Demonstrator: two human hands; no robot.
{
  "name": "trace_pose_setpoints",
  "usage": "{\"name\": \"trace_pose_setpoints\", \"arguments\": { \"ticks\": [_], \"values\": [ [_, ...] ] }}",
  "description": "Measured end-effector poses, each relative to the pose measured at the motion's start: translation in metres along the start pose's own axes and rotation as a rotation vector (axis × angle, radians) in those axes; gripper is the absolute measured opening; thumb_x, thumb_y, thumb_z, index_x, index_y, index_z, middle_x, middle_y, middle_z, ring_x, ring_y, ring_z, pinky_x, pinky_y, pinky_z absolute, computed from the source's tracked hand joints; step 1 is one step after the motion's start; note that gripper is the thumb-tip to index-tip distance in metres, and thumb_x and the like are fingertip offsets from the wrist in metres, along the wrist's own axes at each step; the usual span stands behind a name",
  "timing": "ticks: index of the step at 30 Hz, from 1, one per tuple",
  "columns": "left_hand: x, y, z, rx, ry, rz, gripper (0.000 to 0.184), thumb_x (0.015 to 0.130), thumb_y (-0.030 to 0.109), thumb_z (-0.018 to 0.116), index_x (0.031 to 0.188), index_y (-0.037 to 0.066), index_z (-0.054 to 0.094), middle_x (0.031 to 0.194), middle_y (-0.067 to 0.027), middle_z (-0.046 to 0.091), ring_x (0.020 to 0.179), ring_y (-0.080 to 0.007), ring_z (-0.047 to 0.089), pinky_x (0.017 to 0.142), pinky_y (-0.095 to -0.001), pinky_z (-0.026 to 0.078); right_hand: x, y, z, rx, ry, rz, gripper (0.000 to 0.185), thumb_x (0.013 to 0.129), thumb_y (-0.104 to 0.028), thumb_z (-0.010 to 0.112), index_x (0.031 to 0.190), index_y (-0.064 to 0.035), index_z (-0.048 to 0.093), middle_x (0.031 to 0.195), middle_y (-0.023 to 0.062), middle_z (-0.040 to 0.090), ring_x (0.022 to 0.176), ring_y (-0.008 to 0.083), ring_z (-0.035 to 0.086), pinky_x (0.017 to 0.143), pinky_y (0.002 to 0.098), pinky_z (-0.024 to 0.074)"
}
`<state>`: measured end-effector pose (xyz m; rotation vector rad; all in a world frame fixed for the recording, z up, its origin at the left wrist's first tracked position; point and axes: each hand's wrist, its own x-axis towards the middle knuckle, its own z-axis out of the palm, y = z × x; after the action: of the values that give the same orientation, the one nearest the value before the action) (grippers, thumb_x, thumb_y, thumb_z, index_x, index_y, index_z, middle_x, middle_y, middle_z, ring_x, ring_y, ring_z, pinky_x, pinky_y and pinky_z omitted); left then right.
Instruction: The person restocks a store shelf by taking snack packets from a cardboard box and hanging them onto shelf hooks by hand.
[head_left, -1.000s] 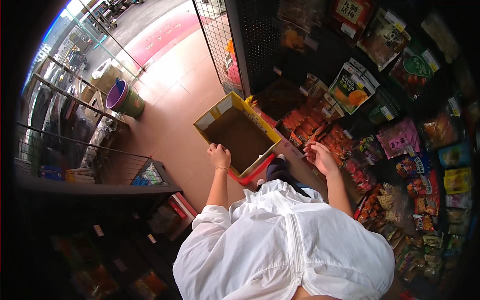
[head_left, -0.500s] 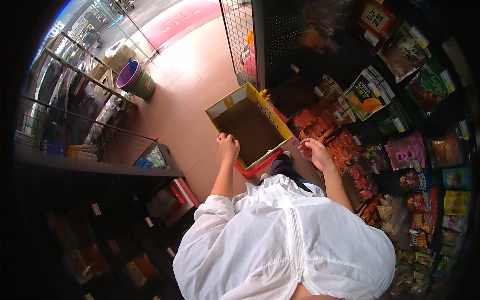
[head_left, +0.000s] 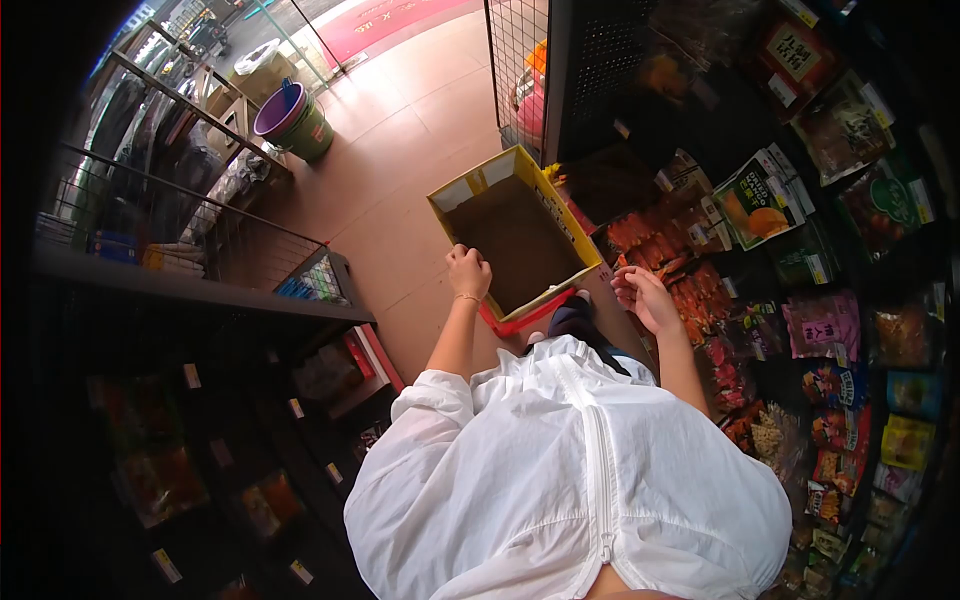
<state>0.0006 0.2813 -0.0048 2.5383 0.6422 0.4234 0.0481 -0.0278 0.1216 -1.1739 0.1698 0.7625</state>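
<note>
A yellow cardboard box [head_left: 475,186] with a bare brown inside stands in front of me. Part of a red rim or base [head_left: 520,322] shows under its near edge. My left hand [head_left: 468,272] is closed at the box's left edge; its curled fingers cover part of that wall. To the right of the box, my right hand [head_left: 645,298] hovers with loosely bent fingers and nothing visible in it. It is apart from the box and nearest to orange-red snack packets [head_left: 640,240] on the right-hand shelf.
Bagged foods hang along the right, including a dried mango bag [head_left: 757,205] and a pink bag [head_left: 822,325]. A dark shelf [head_left: 200,310] runs along the left. Beyond it, a green bucket [head_left: 312,137] with a purple rim stands on the tiled floor [head_left: 400,170]. A wire grid [head_left: 517,75] rises ahead.
The view has shifted, so the bucket, box and shelves sit farther right and mostly higher in it. Both hands keep nearly the same place relative to the box.
</note>
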Motion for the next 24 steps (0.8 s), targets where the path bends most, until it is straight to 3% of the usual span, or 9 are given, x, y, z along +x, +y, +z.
{"name": "trace_pose_setpoints", "arguments": {
  "ticks": [8,17,24],
  "values": [
    [-0.001,0.001,-0.007,-0.002,-0.025,-0.019,0.007,0.065,0.010,0.052,0.068,0.004,0.054,0.088,-0.0117,0.046,0.087,-0.0300,0.044,0.074,-0.0380,0.041,0.000,-0.001,-0.004,-0.008,-0.011,0.008,0.013,0.082,-0.012,0.042,0.089,-0.0072,0.052,0.079,0.0019,0.057,0.070,0.0093,0.053,0.064,0.0229,0.0429],
    [0.006,0.001,0.006,-0.034,-0.048,-0.055,0.010,0.064,-0.003,0.049,0.069,0.005,0.053,0.091,-0.0112,0.045,0.086,-0.0303,0.046,0.073,-0.0370,0.042,0.000,0.005,-0.005,0.018,0.016,-0.012,0.014,0.082,-0.012,0.041,0.087,-0.0069,0.053,0.077,0.0018,0.058,0.066,0.0085,0.054,0.061,0.0215,0.0428],
    [0.010,-0.017,-0.004,-0.010,0.065,-0.159,0.011,0.064,-0.004,0.049,0.065,0.007,0.054,0.090,-0.0071,0.047,0.085,-0.0287,0.047,0.072,-0.0362,0.043,-0.009,0.006,-0.017,0.046,0.036,-0.025,0.014,0.081,-0.012,0.041,0.087,-0.0071,0.053,0.078,0.0018,0.058,0.066,0.0086,0.054,0.061,0.0216,0.0429]
  ]
}}
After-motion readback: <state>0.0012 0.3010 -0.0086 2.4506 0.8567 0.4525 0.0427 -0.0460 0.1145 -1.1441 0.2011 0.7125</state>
